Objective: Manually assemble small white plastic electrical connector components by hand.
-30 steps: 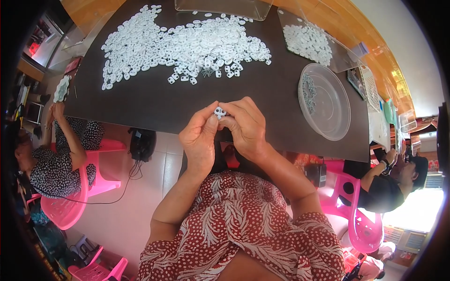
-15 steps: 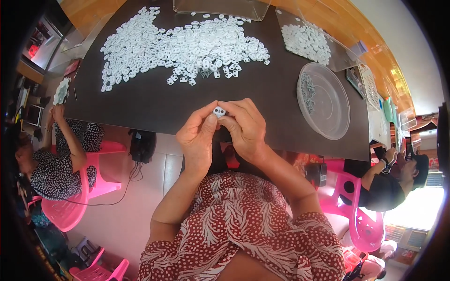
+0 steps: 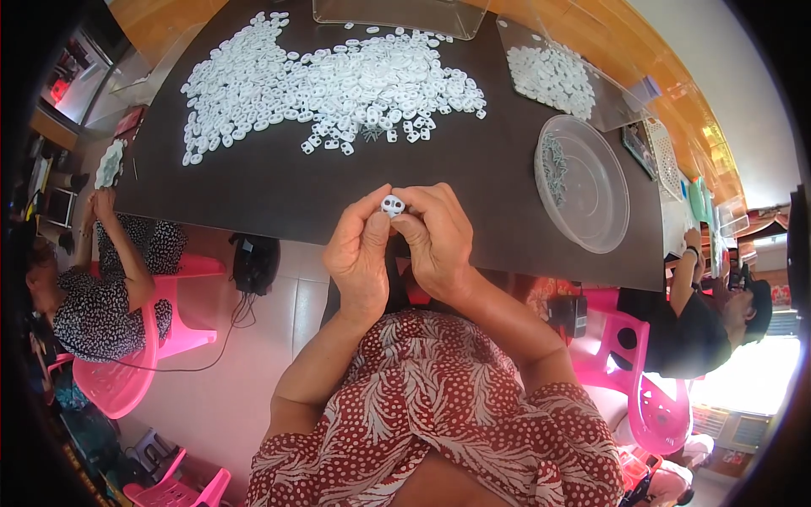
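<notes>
Between my two hands, just above the near edge of the dark table (image 3: 279, 186), is a small white plastic piece with dark holes (image 3: 392, 204). My left hand (image 3: 358, 258) pinches it from the left with thumb and fingertips. From the other side, the thumb and curled fingers of my right hand (image 3: 439, 241) close on the same piece. Anything smaller inside the pinch is hidden. Beyond my hands spreads a wide heap of similar white two-hole pieces (image 3: 372, 80), with a few small grey parts (image 3: 370, 133) at its near edge.
Right of my hands lies a round clear shallow tray (image 3: 604, 203) holding small grey parts (image 3: 554, 167). Farther back, a clear bin holds small white pieces (image 3: 549, 78). A phone (image 3: 639, 150) lies near a white perforated basket (image 3: 665, 159). People sit at left (image 3: 110, 300) and right (image 3: 688, 329).
My hands have shifted slightly, and the white piece has turned so its holes face differently. At the right, the other person's arm has reached farther up.
</notes>
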A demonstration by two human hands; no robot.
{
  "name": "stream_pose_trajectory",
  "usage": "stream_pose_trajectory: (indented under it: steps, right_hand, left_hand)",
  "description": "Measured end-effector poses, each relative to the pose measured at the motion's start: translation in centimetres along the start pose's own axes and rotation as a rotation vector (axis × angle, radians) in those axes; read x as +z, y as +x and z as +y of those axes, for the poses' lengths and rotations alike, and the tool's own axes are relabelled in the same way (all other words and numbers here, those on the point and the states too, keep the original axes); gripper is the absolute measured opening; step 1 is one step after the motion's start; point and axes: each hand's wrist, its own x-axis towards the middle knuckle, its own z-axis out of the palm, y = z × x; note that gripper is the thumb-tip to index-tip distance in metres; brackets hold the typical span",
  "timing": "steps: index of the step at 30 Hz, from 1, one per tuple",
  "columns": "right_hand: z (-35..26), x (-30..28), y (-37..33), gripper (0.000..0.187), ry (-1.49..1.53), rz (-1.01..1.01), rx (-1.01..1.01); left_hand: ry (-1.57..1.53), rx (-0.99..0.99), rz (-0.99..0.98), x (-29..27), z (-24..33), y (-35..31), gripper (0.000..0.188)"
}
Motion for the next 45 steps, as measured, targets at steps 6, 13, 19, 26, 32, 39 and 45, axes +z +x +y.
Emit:
stream_pose_trajectory:
  steps: [6,13,19,26,32,39,45]
  right_hand:
    - [-0.3,0.4,-0.5,0.031,0.032,-0.004,0.010]
    - [-0.9,0.9,-0.5,0.030,0.088,0.012,0.096]
    - [-1.0,1.0,-0.5,0.028,0.087,0.036,0.111]
    - [-1.3,1.1,-0.4,0.026,0.099,0.101,0.103]
    - [-1.1,1.2,-0.6,0.024,0.108,0.147,0.100]
    - [-0.7,1.1,-0.5,0.021,0.104,0.155,-0.013]
    - [-0.4,1.0,-0.6,0.023,0.085,0.176,-0.068]
  left_hand:
    - [0.054,0.065,0.024,-0.2,-0.1,-0.4,0.023]
    - [-0.017,0.012,0.076,-0.2,0.2,-0.5,0.026]
    - [-0.005,0.004,0.051,-0.1,0.6,-0.4,0.028]
    - [-0.007,0.002,0.059,0.3,0.7,-0.7,0.027]
    - [-0.016,0.011,0.057,0.4,0.3,-0.9,0.025]
    - [0.111,0.155,0.056,0.5,0.3,-1.1,0.024]
    - [0.185,0.198,0.043,0.7,0.3,-1.1,0.025]
